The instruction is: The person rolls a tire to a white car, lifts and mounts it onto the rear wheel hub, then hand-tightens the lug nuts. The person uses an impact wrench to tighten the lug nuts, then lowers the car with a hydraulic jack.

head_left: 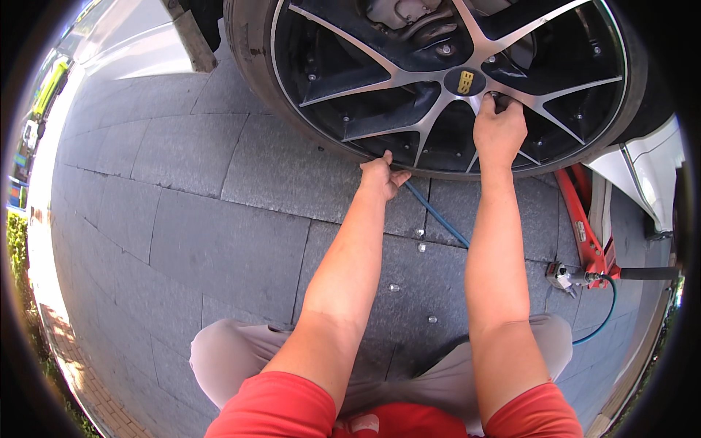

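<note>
Step in hand, as judged: hand work at the fastenings of the large silver-and-black spoked alloy wheel with a black rubber tyre (396, 71). The wheel stands at 12 o'clock from the person, facing the hands. Whether a fastener is being started or drawn out cannot be determined from this view.

Right hand (499, 135): at about 4 o'clock of the round black centre cap with gold lettering (465, 82). Fingers bent, thumb and forefinger drawn close together at a recess beside the cap – a narrow dark gap shows between them. Whether a nut is pinched there cannot be told.

Left hand (378, 177): between 7 and 8 o'clock of the cap, at the tyre's lower edge. Thumb and forefinger spread apart; the forefinger appears to rest against the rubber. Nothing is seen in the grasp.

Surroundings: four small silver metal nuts (394, 287) lie loose on the grey stone paving (226, 226), between 6 and 7 o'clock of the cap. A grey metal air wrench (561, 276) lies near 5 o'clock, beside a red metal floor jack (582, 219).

Next move, as judged: it calls for square alignment at the recess and light finger turning, with the left hand steadying the tyre – cross-threading is the principal risk.
</note>
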Demonstrator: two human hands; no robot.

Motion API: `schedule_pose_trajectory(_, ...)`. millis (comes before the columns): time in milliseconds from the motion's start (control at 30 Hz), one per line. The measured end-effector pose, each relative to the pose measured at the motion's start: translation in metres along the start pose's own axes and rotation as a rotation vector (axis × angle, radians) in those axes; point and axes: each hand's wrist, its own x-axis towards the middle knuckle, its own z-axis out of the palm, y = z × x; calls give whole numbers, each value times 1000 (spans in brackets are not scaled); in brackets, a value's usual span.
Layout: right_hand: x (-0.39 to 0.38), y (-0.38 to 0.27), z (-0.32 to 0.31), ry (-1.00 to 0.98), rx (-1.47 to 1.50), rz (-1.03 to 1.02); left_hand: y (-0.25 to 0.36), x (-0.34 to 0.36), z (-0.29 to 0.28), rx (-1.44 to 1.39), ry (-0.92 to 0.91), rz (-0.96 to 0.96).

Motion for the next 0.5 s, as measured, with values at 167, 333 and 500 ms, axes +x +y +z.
schedule_pose_trajectory(167,0,-3,-2,-37,6,46,-1,2,-2,2,-26,3)
schedule_pose_trajectory(333,0,-6,-5,-95,30,102,-2,5,-5,-6,-26,-4)
schedule_pose_trajectory(500,1,-3,-2,-21,35,55,-2,6,-6,0,-57,2)
